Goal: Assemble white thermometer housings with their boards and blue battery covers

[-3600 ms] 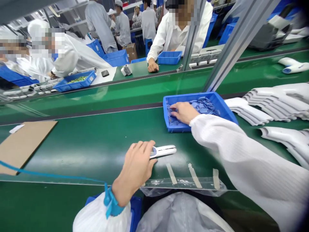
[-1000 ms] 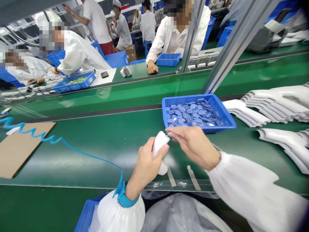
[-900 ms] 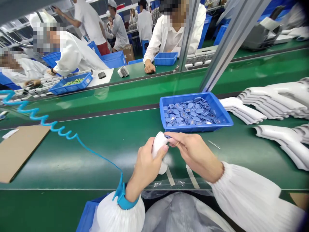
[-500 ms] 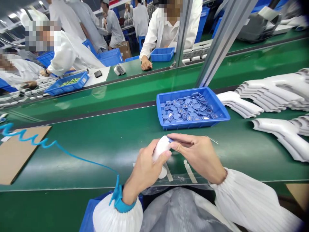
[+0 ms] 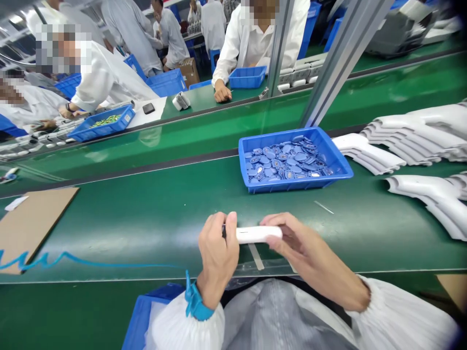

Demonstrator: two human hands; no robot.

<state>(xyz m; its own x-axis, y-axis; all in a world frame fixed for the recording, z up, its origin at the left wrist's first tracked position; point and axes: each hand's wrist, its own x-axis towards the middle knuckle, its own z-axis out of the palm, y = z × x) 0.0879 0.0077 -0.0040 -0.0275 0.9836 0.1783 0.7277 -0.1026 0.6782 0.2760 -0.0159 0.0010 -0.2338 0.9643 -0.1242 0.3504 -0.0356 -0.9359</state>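
Note:
A slim white plastic casing point(image 5: 255, 234) lies crosswise just above the green belt point(image 5: 146, 214), held at both ends. My left hand point(image 5: 218, 253) is closed round its left end, thumb on top. My right hand point(image 5: 292, 243) grips its right end with curled fingers. A blue wrist strap point(image 5: 195, 302) sits on my left wrist, its coiled blue cord point(image 5: 73, 260) trailing left. Behind the hands stands a blue tray point(image 5: 255, 187) holding several small blue parts point(image 5: 288, 163).
White curved shells point(image 5: 412, 141) are stacked at the right. A cardboard sheet point(image 5: 29, 223) lies at the left. Tape strips point(image 5: 256, 256) stick to the belt's near edge. A metal post point(image 5: 339, 53) rises behind the tray. Other people in white coats work across the line.
My right hand left the tray and brought a small blue part to the casing held upright in my left hand. Now the casing is turned flat, gripped at both ends.

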